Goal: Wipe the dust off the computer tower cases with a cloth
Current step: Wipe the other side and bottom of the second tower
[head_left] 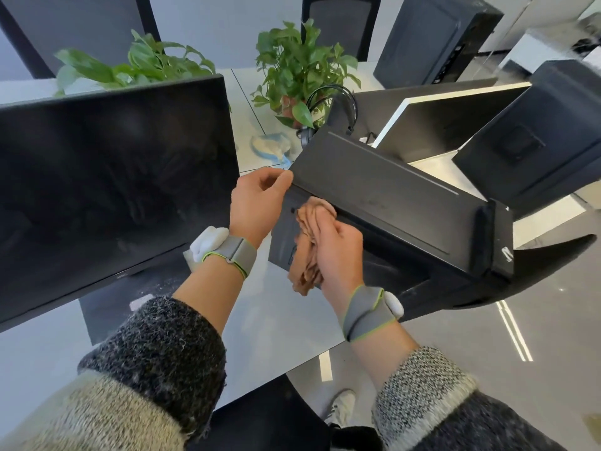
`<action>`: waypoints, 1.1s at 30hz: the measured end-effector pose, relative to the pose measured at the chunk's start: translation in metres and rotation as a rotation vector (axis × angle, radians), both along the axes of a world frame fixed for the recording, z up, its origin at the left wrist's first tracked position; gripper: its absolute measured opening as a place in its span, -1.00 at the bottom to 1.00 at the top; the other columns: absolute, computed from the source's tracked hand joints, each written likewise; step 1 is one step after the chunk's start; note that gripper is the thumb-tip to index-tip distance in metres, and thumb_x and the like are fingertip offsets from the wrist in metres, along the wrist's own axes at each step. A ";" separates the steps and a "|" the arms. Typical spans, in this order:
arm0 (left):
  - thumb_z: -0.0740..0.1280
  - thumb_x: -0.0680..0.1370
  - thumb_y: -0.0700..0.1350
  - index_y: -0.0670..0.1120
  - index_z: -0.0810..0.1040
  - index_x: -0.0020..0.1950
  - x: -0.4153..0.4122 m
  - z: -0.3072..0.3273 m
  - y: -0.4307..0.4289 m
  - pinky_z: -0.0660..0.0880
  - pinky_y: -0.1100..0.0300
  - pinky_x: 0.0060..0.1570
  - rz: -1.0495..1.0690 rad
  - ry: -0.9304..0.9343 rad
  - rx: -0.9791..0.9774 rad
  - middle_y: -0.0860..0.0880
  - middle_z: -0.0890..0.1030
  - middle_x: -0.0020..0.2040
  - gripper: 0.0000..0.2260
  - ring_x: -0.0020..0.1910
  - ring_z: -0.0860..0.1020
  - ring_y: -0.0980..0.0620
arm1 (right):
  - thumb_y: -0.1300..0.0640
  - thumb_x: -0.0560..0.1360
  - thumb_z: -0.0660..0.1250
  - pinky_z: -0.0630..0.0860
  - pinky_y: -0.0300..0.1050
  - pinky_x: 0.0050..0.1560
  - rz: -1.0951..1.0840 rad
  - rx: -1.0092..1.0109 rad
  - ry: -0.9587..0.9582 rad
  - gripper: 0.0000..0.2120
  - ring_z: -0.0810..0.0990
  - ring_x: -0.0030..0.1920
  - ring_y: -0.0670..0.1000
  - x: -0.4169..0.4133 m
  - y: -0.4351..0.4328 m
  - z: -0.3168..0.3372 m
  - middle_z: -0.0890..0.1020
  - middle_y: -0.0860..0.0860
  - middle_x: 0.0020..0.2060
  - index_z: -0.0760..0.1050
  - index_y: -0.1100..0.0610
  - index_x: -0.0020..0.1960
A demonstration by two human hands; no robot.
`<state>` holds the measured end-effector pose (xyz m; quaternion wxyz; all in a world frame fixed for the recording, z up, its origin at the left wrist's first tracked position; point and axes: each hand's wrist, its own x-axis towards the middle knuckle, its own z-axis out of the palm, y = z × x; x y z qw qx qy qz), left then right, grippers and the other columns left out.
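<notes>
A black computer tower case (383, 187) stands on the white desk (270, 320) in the middle of the view, its top running back-left to front-right. My left hand (257, 203) pinches the case's near top corner. My right hand (335, 249) grips a crumpled tan cloth (309, 245) and presses it against the case's side panel just below the top edge. Two more black tower cases stand farther off, one at the back (429, 37) and one at the right (533, 138).
A large dark monitor (107, 187) fills the left, close to my left wrist. Two potted plants (299, 70) stand behind, with black cables and a blue-and-white item beside them. A second monitor (432, 125) stands beyond the case. The desk edge and grey floor lie to the right.
</notes>
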<state>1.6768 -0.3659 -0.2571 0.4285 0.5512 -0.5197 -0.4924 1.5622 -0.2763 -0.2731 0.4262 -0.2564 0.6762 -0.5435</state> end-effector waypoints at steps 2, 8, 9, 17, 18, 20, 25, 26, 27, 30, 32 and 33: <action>0.40 0.59 0.13 0.06 0.72 0.04 -0.006 0.002 0.004 0.62 0.10 0.11 0.040 -0.046 -0.025 0.16 0.72 -0.08 -0.81 -0.06 0.66 0.18 | -0.06 0.68 0.34 0.68 0.20 -0.11 -0.044 -0.014 -0.039 -0.48 0.67 -0.27 0.19 -0.012 0.016 0.005 0.64 0.39 -0.26 0.59 0.46 -0.01; 0.39 0.60 0.10 -0.03 0.63 0.12 -0.022 0.002 0.008 0.59 0.08 0.08 0.072 -0.222 -0.138 0.15 0.65 -0.07 -0.77 -0.04 0.64 0.14 | -0.04 0.68 0.35 0.64 0.05 -0.21 -0.151 -0.006 -0.059 -0.57 0.66 -0.25 0.17 -0.045 0.055 0.014 0.63 0.24 -0.29 0.68 0.32 -0.09; 0.37 0.60 0.09 -0.04 0.62 0.13 -0.022 0.002 0.008 0.58 0.03 0.10 0.069 -0.281 -0.182 0.11 0.64 -0.03 -0.76 -0.01 0.63 0.07 | -0.05 0.68 0.35 0.64 0.08 -0.18 -0.169 -0.006 -0.064 -0.58 0.66 -0.25 0.17 -0.048 0.059 0.014 0.64 0.23 -0.30 0.70 0.28 -0.11; 0.34 0.54 -0.05 -0.12 0.59 0.17 -0.055 0.007 0.020 0.43 -0.08 0.05 0.013 -0.621 -0.705 -0.09 0.59 0.07 -0.75 0.06 0.49 -0.19 | -0.05 0.69 0.34 0.59 -0.08 -0.32 -0.277 0.017 -0.092 -0.60 0.65 -0.34 0.07 -0.088 0.103 0.022 0.66 0.17 -0.32 0.73 0.22 -0.12; 0.33 0.55 -0.06 -0.13 0.59 0.13 -0.064 0.008 0.026 0.44 -0.10 0.02 -0.043 -0.600 -0.757 -0.08 0.59 0.03 -0.78 0.02 0.50 -0.18 | -0.03 0.69 0.33 0.59 -0.09 -0.33 -0.301 0.015 -0.107 -0.61 0.65 -0.34 0.05 -0.093 0.109 0.023 0.67 0.16 -0.32 0.73 0.23 -0.10; 0.31 0.58 -0.07 -0.12 0.59 0.05 -0.084 0.012 0.040 0.43 -0.07 -0.03 -0.121 -0.589 -0.836 -0.05 0.57 -0.06 -0.85 -0.06 0.49 -0.13 | -0.01 0.70 0.33 0.61 -0.08 -0.32 -0.345 0.012 -0.126 -0.62 0.65 -0.33 0.04 -0.104 0.121 0.023 0.69 0.15 -0.30 0.74 0.21 -0.10; 0.29 0.62 0.02 -0.05 0.51 -0.19 -0.130 0.028 0.060 0.46 0.07 -0.30 -0.278 -0.544 -0.776 0.08 0.48 -0.28 -0.77 -0.25 0.46 0.00 | -0.04 0.69 0.33 0.62 -0.04 -0.25 -0.424 0.032 -0.147 -0.60 0.65 -0.27 0.10 -0.133 0.148 0.015 0.68 0.20 -0.24 0.71 0.30 -0.01; 0.28 0.62 0.05 -0.03 0.48 -0.24 -0.138 0.031 0.061 0.45 0.09 -0.33 -0.278 -0.585 -0.771 0.08 0.46 -0.33 -0.73 -0.29 0.46 0.00 | -0.05 0.69 0.33 0.64 -0.01 -0.21 -0.421 0.041 -0.145 -0.60 0.68 -0.25 0.10 -0.138 0.152 0.011 0.70 0.21 -0.22 0.71 0.28 -0.01; 0.27 0.62 0.07 -0.03 0.47 -0.29 -0.146 0.033 0.060 0.44 0.10 -0.35 -0.268 -0.632 -0.772 0.07 0.45 -0.38 -0.68 -0.32 0.46 -0.02 | -0.05 0.69 0.33 0.65 0.02 -0.15 -0.410 0.058 -0.144 -0.61 0.70 -0.23 0.10 -0.142 0.154 0.007 0.73 0.20 -0.18 0.73 0.23 -0.02; 0.25 0.60 0.10 -0.07 0.43 -0.36 -0.169 0.037 0.055 0.38 0.13 -0.37 -0.254 -0.745 -0.741 0.02 0.45 -0.45 -0.61 -0.39 0.46 -0.12 | -0.06 0.72 0.26 0.66 0.01 -0.16 -0.340 0.129 -0.154 -0.62 0.72 -0.20 0.09 -0.146 0.159 -0.005 0.75 0.16 -0.16 0.73 0.16 0.02; 0.25 0.60 0.10 -0.08 0.40 -0.38 -0.181 0.037 0.051 0.35 0.12 -0.34 -0.258 -0.800 -0.697 0.00 0.43 -0.45 -0.59 -0.39 0.45 -0.17 | -0.06 0.75 0.20 0.64 -0.09 -0.29 -0.279 0.141 -0.219 -0.60 0.70 -0.24 0.08 -0.147 0.160 -0.005 0.72 0.17 -0.18 0.68 0.21 0.10; 0.25 0.60 0.10 -0.08 0.39 -0.38 -0.185 0.036 0.051 0.32 0.12 -0.32 -0.259 -0.827 -0.674 0.00 0.43 -0.45 -0.59 -0.39 0.44 -0.17 | -0.06 0.76 0.18 0.63 -0.12 -0.34 -0.255 0.127 -0.229 -0.60 0.70 -0.26 0.05 -0.148 0.161 -0.002 0.72 0.17 -0.16 0.66 0.21 0.13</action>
